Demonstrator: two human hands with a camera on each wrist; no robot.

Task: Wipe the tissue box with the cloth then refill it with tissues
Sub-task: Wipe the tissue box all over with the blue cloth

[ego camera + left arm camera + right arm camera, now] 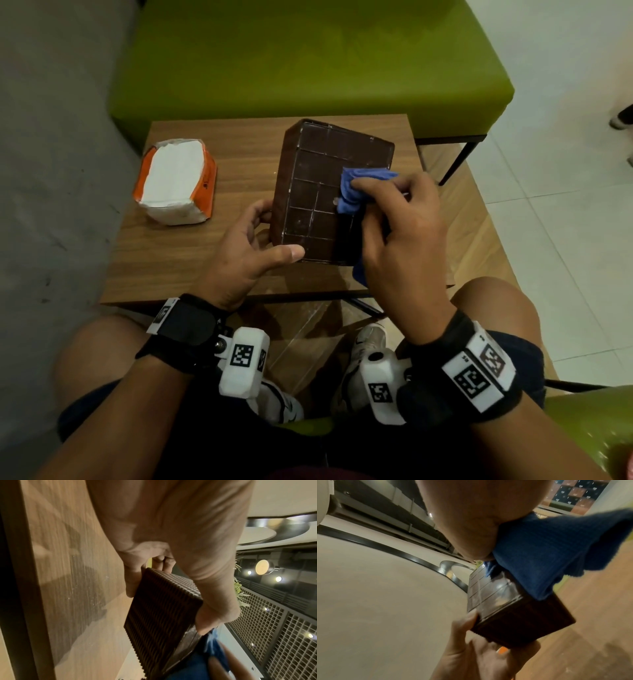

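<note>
Dark brown tissue box (318, 192) tilted up over a wooden table (191, 253), left hand (246, 253) gripping its near-left corner, right hand (400, 236) bunching a blue cloth (356, 188) against its gridded face, tissue pack (176, 181) lying far left, well apart

tissue box (318, 192): glossy top, ribbed woven sides | cloth (356, 192): blue textured fabric | table (191, 253): wood-grain
</note>
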